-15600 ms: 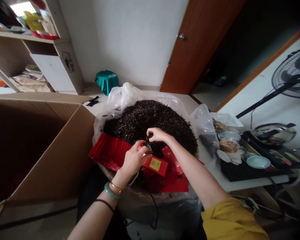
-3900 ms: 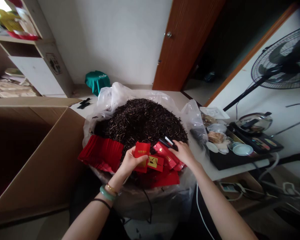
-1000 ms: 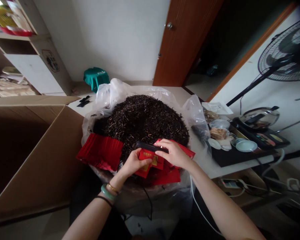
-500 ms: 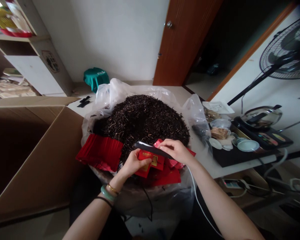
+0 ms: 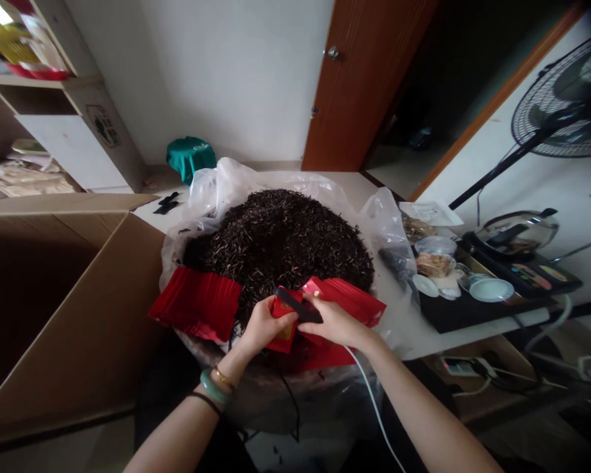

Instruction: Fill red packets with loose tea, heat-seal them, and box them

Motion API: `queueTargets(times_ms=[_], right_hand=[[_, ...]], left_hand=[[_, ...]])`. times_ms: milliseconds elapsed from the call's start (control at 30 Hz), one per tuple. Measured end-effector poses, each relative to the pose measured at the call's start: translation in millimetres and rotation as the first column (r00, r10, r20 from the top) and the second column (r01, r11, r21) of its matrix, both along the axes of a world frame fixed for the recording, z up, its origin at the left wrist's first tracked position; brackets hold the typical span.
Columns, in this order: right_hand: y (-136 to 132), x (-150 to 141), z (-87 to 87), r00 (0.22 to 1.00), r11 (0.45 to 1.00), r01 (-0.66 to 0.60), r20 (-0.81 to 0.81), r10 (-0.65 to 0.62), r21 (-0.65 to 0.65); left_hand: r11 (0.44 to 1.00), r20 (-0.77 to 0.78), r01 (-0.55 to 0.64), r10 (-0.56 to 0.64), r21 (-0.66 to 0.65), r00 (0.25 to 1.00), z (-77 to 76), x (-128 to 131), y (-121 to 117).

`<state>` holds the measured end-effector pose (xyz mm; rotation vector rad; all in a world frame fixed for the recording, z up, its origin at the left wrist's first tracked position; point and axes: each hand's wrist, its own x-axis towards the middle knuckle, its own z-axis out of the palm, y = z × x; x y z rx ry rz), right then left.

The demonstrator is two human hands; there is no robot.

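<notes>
My left hand [image 5: 264, 325] grips a small red packet [image 5: 282, 338] with gold print, thumb on its front. In my right hand [image 5: 335, 322] is a slim black clamp [image 5: 295, 303] shaped like a small hair straightener. A white cord [image 5: 372, 397] runs down from it. The clamp lies slantwise across the packet's upper part; whether its jaws are closed cannot be seen. Behind both hands rises a large heap of dark, twisted tea leaves [image 5: 285, 230] in a clear plastic bag [image 5: 231, 176]. A row of red packets [image 5: 197, 303] lies at left, and more red packets [image 5: 357, 302] lie at right.
An opened cardboard box [image 5: 88, 315] stands close on the left. On the right, a black tray [image 5: 448, 315] carries cups and a clear tub [image 5: 436, 256], beside a glass kettle [image 5: 515, 230] on its base. A fan [image 5: 561, 98] stands behind them.
My right hand has moved left and down, turning the black clamp more steeply across the packet. The packet stays in my left hand. The red packets at right are less covered.
</notes>
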<state>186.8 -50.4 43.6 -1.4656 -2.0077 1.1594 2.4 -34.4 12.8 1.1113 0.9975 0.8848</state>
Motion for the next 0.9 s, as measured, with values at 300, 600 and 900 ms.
queueTargets(times_ms=[300,600,900], right_hand=[[5,7,11.2,0.998,0.992,0.054,-0.041,-0.05,0.11],[8,-2,18.8,0.989,0.951,0.008,0.137,-0.052,0.308],[14,-5,12.5,0.906,0.91,0.38,-0.263,-0.331,0.163]], left_hand=[[1.0,0.057,-0.014,0.015,-0.011,0.998,6.2,-6,0],[0.996,0.066,0.076,-0.073,-0.046,0.995,6.7,-9,-1],[0.998,0.133,-0.019,0.028,-0.066,0.991,9.6,-9,0]])
